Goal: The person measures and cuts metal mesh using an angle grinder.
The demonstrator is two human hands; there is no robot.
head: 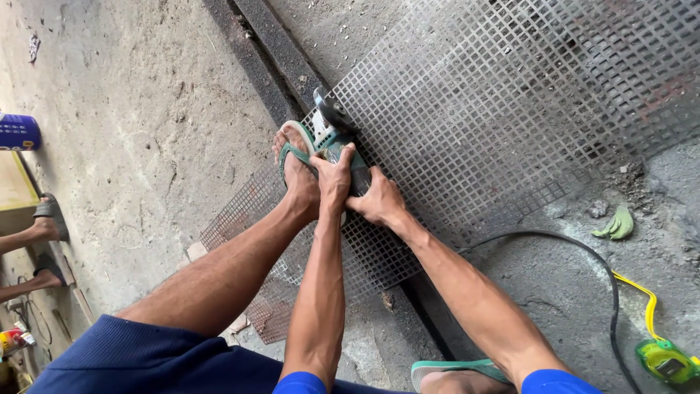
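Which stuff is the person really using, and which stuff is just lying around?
In use:
- green angle grinder, held by left hand and right hand
- grey perforated metal sheet, pinned by a foot in a green flip-flop
- black power cable

Lying about:
- yellow-green tape measure
- blue can
- green leaf scrap

Soft, even daylight fills the scene, bright but without glare. Shadows are weak and short, darkest along the metal beam (266, 62). The view is sharp in the middle; the wide lens bends lines near the edges.
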